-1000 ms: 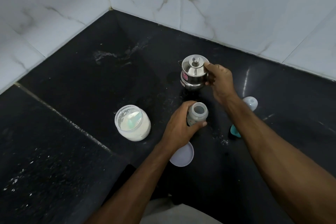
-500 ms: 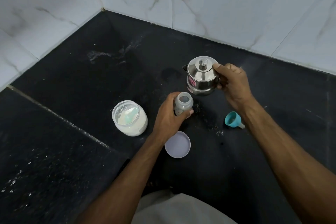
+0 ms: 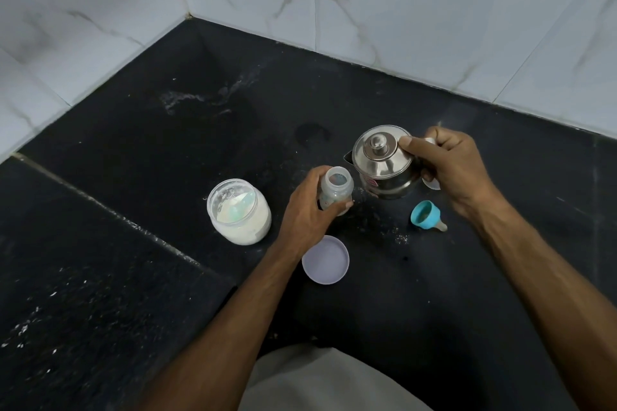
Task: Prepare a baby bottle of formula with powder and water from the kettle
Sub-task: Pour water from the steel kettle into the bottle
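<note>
My left hand (image 3: 309, 213) grips an open clear baby bottle (image 3: 336, 189), held upright on the black counter (image 3: 133, 150). My right hand (image 3: 449, 167) holds a small steel kettle (image 3: 384, 162) by its handle, thumb on the lid rim, just right of the bottle with its spout towards it. The kettle looks lifted slightly off the counter. An open jar of white formula powder (image 3: 238, 212) with a scoop inside stands left of the bottle. The blue teat ring with its nipple (image 3: 425, 214) lies on its side right of the bottle.
A round white jar lid (image 3: 325, 260) lies flat near my left wrist. A white cap (image 3: 432, 183) is mostly hidden behind my right hand. Spilled powder specks dot the counter. White marble tile walls (image 3: 400, 10) meet in the far corner.
The kettle has come nearer to the bottle in my right hand. The bottle shifted slightly under my left hand. The blue teat ring, hidden by my forearm before, now shows.
</note>
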A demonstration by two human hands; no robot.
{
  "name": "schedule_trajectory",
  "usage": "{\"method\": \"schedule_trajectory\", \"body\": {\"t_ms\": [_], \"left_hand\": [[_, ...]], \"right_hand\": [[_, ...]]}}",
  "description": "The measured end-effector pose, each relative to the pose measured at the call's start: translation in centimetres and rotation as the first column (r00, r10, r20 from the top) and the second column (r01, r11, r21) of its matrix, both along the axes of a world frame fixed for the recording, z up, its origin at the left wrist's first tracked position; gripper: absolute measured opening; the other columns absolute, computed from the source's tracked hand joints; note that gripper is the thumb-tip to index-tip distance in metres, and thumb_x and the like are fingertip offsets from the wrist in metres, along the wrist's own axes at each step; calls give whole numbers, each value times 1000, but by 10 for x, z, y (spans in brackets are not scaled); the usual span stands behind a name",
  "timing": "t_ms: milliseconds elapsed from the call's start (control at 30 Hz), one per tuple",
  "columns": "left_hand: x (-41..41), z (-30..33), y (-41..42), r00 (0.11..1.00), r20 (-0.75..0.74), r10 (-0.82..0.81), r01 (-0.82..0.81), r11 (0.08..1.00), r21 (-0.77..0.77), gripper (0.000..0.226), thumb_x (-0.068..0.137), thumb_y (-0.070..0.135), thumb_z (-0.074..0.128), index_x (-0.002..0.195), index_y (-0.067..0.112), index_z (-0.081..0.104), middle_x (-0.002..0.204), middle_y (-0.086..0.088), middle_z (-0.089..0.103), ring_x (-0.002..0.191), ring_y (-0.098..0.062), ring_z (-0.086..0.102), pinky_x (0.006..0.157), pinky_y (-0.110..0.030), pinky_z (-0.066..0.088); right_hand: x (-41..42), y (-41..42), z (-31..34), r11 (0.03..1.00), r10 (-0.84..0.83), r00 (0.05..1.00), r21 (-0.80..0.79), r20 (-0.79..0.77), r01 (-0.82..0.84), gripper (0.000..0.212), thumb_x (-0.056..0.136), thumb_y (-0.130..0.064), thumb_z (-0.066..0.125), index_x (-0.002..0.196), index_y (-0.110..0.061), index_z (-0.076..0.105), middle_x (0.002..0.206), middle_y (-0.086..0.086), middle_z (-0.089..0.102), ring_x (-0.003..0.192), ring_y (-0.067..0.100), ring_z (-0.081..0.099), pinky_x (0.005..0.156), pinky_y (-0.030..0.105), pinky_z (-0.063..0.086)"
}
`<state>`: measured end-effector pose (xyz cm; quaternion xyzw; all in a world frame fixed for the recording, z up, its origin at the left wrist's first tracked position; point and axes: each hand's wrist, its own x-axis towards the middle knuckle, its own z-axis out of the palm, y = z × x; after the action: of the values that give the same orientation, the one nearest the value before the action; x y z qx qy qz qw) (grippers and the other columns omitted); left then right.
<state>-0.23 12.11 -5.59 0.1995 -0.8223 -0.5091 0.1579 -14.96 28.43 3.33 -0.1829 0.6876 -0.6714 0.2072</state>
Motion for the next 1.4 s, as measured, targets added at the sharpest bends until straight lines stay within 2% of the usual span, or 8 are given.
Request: {"method": "schedule_trajectory", "body": {"t_ms": [133,400,567,667,767,900,1200,1400], "left_hand": [[0,0,0,1000,9,-7,7,1000,8,50,79,29,75,120,35,47,114,24,57,110,5,54,93,-18,45],[1,1,0,999,42,-10,10,1000,6,50,81,28,74,121,36,45,115,25,52,105,11,51,87,-6,38],[0,3,1,998,66,-21,21,1000,11,53,82,26,73,128,25,46,123,14,54,109,1,49,95,-14,37],[0,5,1,995,97,-19,19,1000,6,52,83,26,73,127,28,44,124,16,51,107,4,48,93,-8,34],[0,7,1,994,109,-10,10,1000,1,51,83,28,72,124,34,42,121,20,49,100,11,48,83,0,32],[0,9,2,994,109,-14,13,1000,9,53,83,27,73,128,26,45,127,11,54,109,2,47,90,-6,33],[-2,15,2,990,139,-16,14,1000,11,58,83,24,73,134,16,45,134,-3,54,123,-16,51,108,-36,40],[-1,20,4,988,157,-15,11,1000,26,59,83,21,73,134,15,44,135,-5,54,124,-18,50,109,-35,39]], "right_hand": [[4,1,10,999,35,998,35,-51,-34,37,83,-12,73,58,-9,45,68,18,54,45,7,51,41,15,38],[6,-1,23,992,73,990,106,-120,-60,40,84,-12,73,56,-10,44,46,-8,54,42,2,53,42,11,38],[6,-5,28,986,107,974,150,-199,-77,43,81,-20,75,69,11,48,67,33,57,62,30,61,49,23,44],[4,-8,30,979,130,964,184,-234,-87,40,80,-23,76,64,3,50,72,37,57,64,34,60,53,28,43],[3,-11,33,974,140,961,211,-239,-89,39,79,-23,77,58,-8,48,63,27,59,62,31,60,52,27,43],[4,-14,36,969,159,957,224,-245,-103,40,79,-22,76,55,-12,46,48,-6,57,56,19,61,48,17,45],[1,-15,39,958,189,938,265,-289,-112,44,81,-24,77,50,-22,45,44,-10,51,50,15,52,52,25,42],[1,-16,39,952,218,925,277,-310,-132,46,83,-20,75,51,-19,42,41,-13,47,41,2,46,49,17,39]]}}
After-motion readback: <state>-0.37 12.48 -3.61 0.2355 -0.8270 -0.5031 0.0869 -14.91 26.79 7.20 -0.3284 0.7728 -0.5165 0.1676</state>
